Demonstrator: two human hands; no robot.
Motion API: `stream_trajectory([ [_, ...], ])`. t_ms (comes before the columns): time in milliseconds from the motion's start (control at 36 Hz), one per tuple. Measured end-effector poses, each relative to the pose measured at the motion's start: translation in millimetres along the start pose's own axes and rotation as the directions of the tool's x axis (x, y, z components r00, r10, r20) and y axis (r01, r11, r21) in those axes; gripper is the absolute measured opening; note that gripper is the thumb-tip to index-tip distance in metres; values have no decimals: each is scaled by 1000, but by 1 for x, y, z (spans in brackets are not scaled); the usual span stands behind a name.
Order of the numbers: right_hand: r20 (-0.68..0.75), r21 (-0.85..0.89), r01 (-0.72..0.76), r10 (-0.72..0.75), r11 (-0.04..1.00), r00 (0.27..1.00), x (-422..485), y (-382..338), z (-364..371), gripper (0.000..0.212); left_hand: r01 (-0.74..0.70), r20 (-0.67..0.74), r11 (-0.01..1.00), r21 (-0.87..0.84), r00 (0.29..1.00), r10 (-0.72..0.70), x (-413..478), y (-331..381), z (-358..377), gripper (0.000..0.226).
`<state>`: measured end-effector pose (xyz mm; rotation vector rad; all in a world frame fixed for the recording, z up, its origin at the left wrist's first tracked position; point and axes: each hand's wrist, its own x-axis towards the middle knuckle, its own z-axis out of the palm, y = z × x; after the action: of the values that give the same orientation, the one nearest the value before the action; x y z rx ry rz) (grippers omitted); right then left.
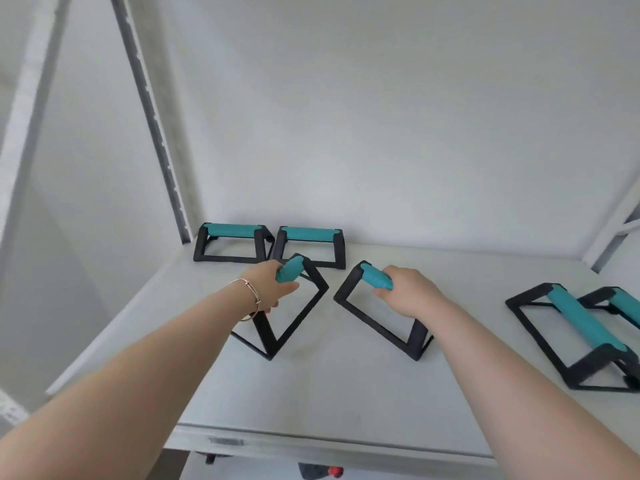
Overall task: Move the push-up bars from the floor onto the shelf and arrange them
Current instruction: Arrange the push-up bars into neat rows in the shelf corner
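Six push-up bars meet us on the white shelf: two at the back left, two near its right edge, two in the middle. Our left hand is wrapped round the teal grip of the tilted middle-left bar, our right hand round the middle-right bar. We note a thin bracelet on the left wrist.

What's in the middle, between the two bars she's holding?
Nothing: the head view shows only bare shelf between the left-hand bar and the right-hand bar.
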<state>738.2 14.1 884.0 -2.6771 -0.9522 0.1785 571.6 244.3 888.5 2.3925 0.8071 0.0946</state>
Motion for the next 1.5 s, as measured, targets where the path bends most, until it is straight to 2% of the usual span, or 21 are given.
stream_trajectory([
  [194,59,95,177,-183,980,981,20,-64,16,18,-125,166,964,235,982,87,4,-74,-65,32],
  [306,99,76,250,-257,965,961,33,-96,29,29,-203,216,908,367,968,129,14,-109,-91,34],
  [444,123,17,276,-276,961,953,50,-125,43,36,-236,243,881,409,959,144,29,-135,-107,40],
  [639,132,-7,230,-227,973,965,65,-139,56,34,-283,218,890,357,952,215,51,-149,-100,47],
  [722,117,-25,201,-197,979,973,67,-137,61,34,-299,166,877,377,953,254,59,-154,-91,44],
  [889,-19,-5,133,-133,991,991,69,-137,72,34,-330,19,847,417,935,355,70,-158,-77,37],
  [1056,-61,-9,150,-151,989,987,74,-136,72,32,-363,45,834,416,924,379,80,-157,-81,36],
  [1194,-39,2,143,-143,990,989,79,-136,71,34,-381,57,823,420,917,396,88,-160,-81,36],
  [1500,-37,-25,165,-166,986,986,88,-140,72,35,-343,8,810,476,922,386,95,-156,-74,44],
])
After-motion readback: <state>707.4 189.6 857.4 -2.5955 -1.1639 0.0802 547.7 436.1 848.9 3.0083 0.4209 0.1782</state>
